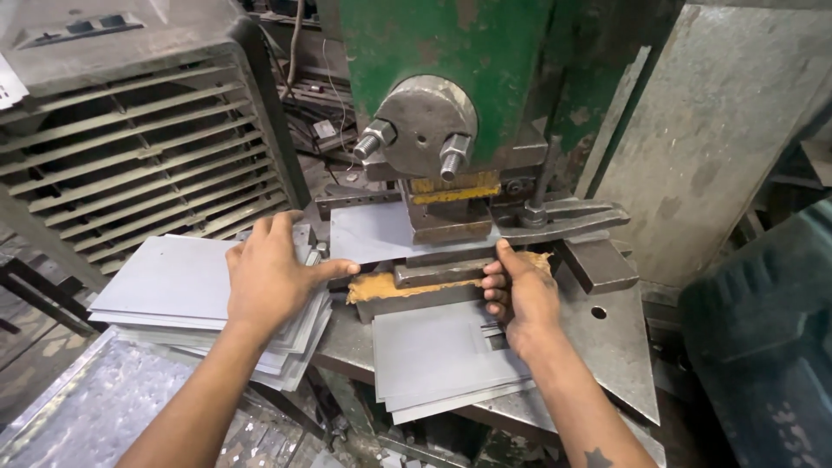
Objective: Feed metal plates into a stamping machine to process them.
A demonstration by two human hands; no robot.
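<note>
Grimy grey wall (pixel 719 130), perhaps metal-littered floor (pixel 78 407)

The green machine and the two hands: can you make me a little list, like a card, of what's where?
machine: green press with a round grey plate and two bolts
sheet in machine: flat grey sheet lying under the tool
left hand: flat on the stack of grey sheets, thumb by the sheet in the machine
right hand: fingers curled on the metal block
front: cut sheets piled below the block
</note>
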